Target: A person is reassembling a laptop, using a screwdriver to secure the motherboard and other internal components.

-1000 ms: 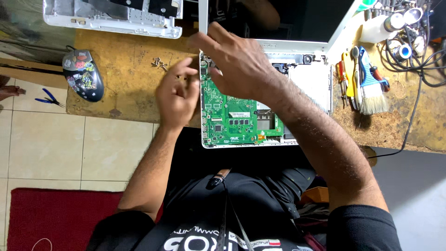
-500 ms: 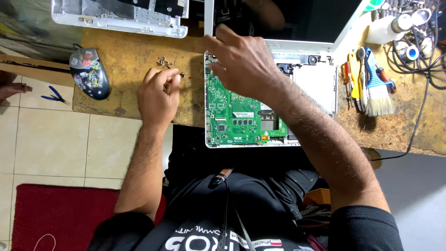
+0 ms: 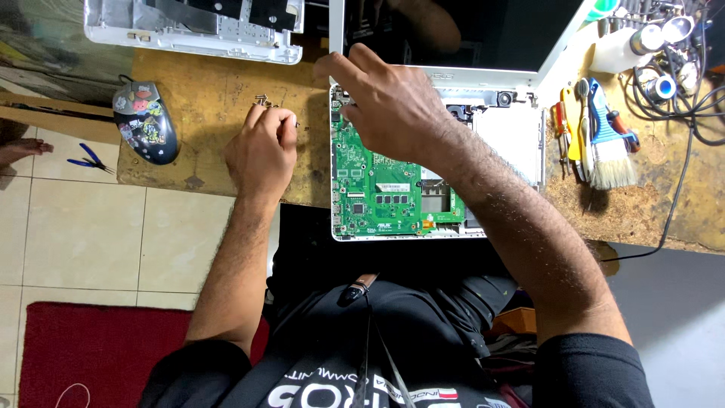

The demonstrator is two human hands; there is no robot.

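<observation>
2 hands, left (image 3: 262,147) by screws (image 3: 263,100), right (image 3: 393,113) over green board (image 3: 385,193)

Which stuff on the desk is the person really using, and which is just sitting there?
In use:
- green circuit board in the opened white laptop, under the right hand
- small screws by the left hand

Just lying about:
- computer mouse
- brush
- screwdrivers
- white bottle
- white cover panel
- blue pliers on the floor

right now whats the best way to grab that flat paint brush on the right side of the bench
Grip the brush by its blue handle, coming from above. It lies flat with bristles toward the person, handle end pointing at the white bottle, and screwdrivers crowd its left side.
</observation>
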